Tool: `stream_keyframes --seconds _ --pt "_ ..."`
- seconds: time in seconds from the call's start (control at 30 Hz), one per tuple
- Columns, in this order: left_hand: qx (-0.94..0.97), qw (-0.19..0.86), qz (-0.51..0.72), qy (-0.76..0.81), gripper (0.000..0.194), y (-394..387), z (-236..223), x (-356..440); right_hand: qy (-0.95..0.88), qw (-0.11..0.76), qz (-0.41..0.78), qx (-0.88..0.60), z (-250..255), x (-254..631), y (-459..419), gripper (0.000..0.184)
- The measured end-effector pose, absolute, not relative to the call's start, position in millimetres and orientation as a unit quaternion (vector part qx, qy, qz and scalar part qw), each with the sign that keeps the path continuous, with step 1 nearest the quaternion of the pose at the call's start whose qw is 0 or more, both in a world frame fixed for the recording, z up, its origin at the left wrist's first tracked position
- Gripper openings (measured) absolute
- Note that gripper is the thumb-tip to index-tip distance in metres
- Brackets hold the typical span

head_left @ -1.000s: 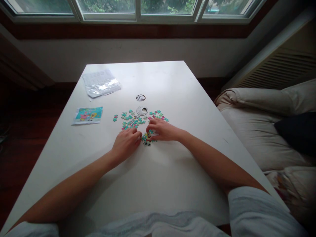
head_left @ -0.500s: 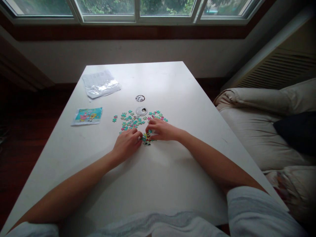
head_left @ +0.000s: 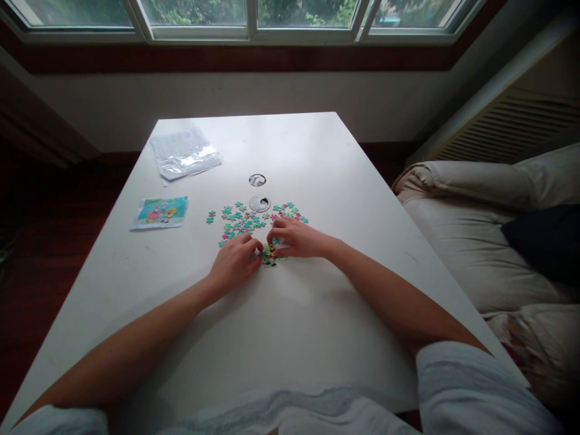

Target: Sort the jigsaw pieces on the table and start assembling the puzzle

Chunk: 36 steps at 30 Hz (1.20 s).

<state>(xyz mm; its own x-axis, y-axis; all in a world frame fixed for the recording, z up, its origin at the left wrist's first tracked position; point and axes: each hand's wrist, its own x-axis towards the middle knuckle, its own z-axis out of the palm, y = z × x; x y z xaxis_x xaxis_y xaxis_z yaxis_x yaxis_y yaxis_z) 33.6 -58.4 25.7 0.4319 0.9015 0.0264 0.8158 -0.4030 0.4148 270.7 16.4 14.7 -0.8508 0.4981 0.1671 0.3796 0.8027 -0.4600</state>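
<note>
A small joined patch of jigsaw puzzle (head_left: 269, 256), with yellow and teal on it, lies on the white table between my hands. My left hand (head_left: 236, 257) has its fingers curled at the patch's left edge; any piece in its fingertips is too small to make out. Thumb and fingers of my right hand (head_left: 296, 237) bend round the patch's right side and hold it, hiding part of it. Beyond my hands, loose jigsaw pieces (head_left: 240, 223) in teal, green and pink are scattered, and more pieces (head_left: 286, 210) lie behind my right hand.
A picture card (head_left: 162, 212) with cartoon figures lies to the left. Behind it are clear plastic bags with paper (head_left: 185, 156). Two round discs (head_left: 260, 203) sit past the pieces on the white table (head_left: 290, 338). A sofa (head_left: 457, 223) stands at the right.
My left hand has shifted very slightly at the patch's left edge. The right hand keeps its hold, and the loose pieces lie as before.
</note>
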Motion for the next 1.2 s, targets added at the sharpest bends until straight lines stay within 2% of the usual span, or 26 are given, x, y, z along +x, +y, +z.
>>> stream_keyframes --seconds 0.93,1.2 --pt "0.821 0.13 0.143 0.537 0.01 -53.4 21.5 33.0 -0.939 0.143 0.213 -0.231 15.1 271.5 16.5 0.026" --pt "0.819 0.125 0.147 0.54 0.01 -51.9 20.7 31.8 -0.935 0.146 0.221 -0.236 14.7 271.5 16.9 0.034"
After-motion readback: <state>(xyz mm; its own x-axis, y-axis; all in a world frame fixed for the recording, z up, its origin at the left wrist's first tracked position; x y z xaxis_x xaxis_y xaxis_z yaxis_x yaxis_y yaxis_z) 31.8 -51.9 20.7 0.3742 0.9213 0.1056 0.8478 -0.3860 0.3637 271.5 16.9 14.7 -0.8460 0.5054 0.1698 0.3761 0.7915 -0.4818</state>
